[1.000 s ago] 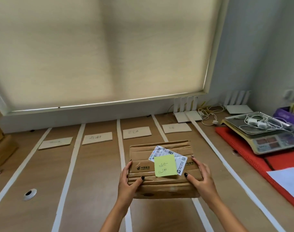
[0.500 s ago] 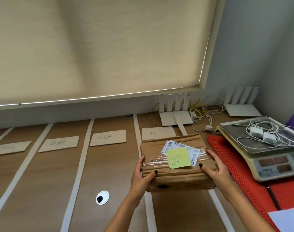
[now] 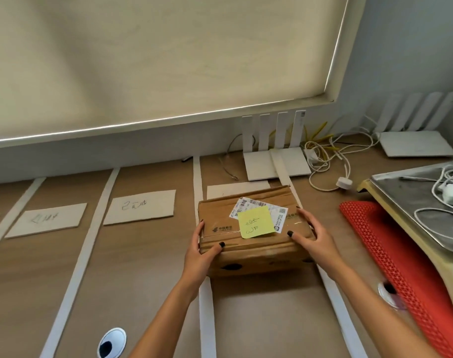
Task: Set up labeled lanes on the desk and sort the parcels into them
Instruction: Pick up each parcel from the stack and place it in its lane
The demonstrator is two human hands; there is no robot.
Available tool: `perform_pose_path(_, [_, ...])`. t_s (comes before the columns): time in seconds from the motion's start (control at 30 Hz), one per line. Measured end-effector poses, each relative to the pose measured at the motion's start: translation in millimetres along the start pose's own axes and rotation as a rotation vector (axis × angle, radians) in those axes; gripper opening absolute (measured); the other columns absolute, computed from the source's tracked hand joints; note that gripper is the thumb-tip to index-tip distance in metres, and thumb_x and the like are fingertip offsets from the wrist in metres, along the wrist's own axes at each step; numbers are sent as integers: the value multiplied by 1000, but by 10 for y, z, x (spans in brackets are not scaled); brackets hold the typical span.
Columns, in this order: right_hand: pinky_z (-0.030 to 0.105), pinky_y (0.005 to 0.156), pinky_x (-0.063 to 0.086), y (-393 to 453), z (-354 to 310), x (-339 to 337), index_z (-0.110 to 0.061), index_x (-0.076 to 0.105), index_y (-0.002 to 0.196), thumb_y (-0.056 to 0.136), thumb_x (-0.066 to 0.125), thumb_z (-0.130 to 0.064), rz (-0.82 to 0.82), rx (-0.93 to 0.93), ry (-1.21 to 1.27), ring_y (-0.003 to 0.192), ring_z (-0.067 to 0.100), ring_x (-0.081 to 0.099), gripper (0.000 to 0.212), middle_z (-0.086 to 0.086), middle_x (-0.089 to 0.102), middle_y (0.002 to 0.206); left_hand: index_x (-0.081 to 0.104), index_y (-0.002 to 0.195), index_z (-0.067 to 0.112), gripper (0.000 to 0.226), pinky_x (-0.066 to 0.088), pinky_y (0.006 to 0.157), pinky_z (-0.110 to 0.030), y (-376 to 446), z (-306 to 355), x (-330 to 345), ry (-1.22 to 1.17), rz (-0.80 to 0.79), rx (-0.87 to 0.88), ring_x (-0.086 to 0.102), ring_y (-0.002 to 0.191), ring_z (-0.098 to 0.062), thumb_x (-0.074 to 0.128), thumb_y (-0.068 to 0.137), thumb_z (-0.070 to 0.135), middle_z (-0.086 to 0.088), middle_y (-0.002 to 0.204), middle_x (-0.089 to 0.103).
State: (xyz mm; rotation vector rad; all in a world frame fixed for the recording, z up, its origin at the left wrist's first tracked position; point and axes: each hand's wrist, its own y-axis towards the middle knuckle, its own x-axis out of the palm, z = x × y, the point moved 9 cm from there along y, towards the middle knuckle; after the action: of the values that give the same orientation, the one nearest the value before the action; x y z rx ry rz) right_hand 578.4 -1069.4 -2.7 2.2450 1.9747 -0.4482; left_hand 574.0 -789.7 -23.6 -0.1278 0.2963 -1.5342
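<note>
The left hand (image 3: 202, 250) grips the near left corner of a cardboard parcel (image 3: 253, 236), thumb on top and fingers wrapped down its side, while the right hand (image 3: 311, 237) clasps the right end the same way, thumb on the lid. The parcel sits low over the rightmost lane (image 3: 266, 306), between two white tape strips (image 3: 206, 306), and partly covers the card label (image 3: 230, 191) at that lane's head; whether its base touches the desk (image 3: 142, 267) cannot be told. The lanes look laid and labelled, so this appears to be the sorting step, with this parcel being set in its lane. The next move likely calls for lowering it flat within the tape lines, perhaps drawn back toward the person so the lane card stays readable, then letting go with both hands. A yellow sticky note (image 3: 256, 222) on the lid carries handwriting too loose to read, over a white shipping label (image 3: 246, 204) with a barcode. A printed logo with Chinese characters marks the lid's left. The neighbouring lane card (image 3: 140, 206) bears handwritten characters, not clearly legible.
</note>
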Motion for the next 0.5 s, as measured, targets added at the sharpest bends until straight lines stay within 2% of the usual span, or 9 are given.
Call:
perform_pose_path(0.17, [27,92,44,84,278,-96,-32,42,135,84,66,-11,57,24,15,112,13,47,60,-6,45,126,29,141,39,69,49,97,-35,156,-83,129,64,13,25,47,122,-19,65,86,17,3,139,42])
perform_pose_path(0.23, [24,89,45,114,296,-98,-33,42,135,85,66,-11,54,17,20,110,13,48,60,-5,45,125,29,141,39,70,48,99,-39,166,-112,130,72,35,29,46,123,-20,66,85,18,2,140,42])
perform_pose_path(0.33, [23,87,45,135,282,-53,-33,41,135,85,65,-10,46,-1,17,109,13,50,60,-6,45,124,30,142,38,70,50,95,-34,149,-116,86,50,52,37,47,120,-18,65,86,16,3,138,42])
perform_pose_path(0.43, [25,90,44,127,246,0,-31,40,136,85,65,-11,44,-17,-22,111,13,47,60,-7,43,126,30,142,39,70,49,98,-38,152,-105,43,40,50,25,47,120,-20,64,86,16,1,139,41])
perform_pose_path(0.5, [32,97,44,115,214,-14,-32,39,137,85,66,-15,66,-18,-83,117,16,45,61,-2,43,133,30,140,41,69,48,99,-41,144,-82,44,50,42,15,46,122,-20,65,86,16,1,141,40])
